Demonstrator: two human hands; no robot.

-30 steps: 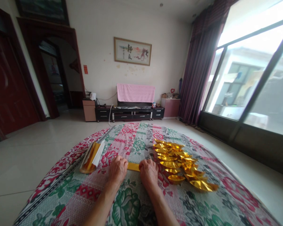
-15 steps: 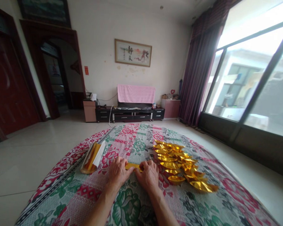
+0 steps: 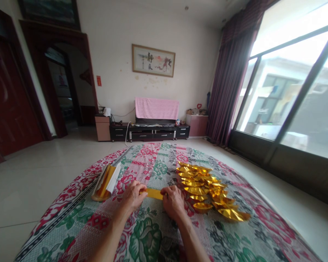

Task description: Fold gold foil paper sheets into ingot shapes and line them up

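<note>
Your fingers point(image 3: 142, 191) are closed at both ends of one gold strip point(image 3: 154, 194). Your left hand point(image 3: 131, 197) looks to pinch the left end, thumb against finger, with the rest curled in. Your right hand point(image 3: 174, 201) bends its fingers onto the right end — how tight, I can't tell. So the strip is right between your two hands, touching both, and neither hand is nearer. Its long way runs from left to right, across in front of you (the right end dips a tiny bit toward you). The middle shows bare in the gap. I can't tell if it sits flat on the table point(image 3: 79, 233) or just above the flowered cloth point(image 3: 144, 233). Just past your right hand, little gold boats point(image 3: 196, 190) make rows going away from you, and the closest boat point(image 3: 202, 207) is beside that hand. On the other side, a bit apart from your left hand, lies a curled bundle point(image 3: 107, 181) of gold and white sheets. Its long way points away from you — across the strip's way.
</note>
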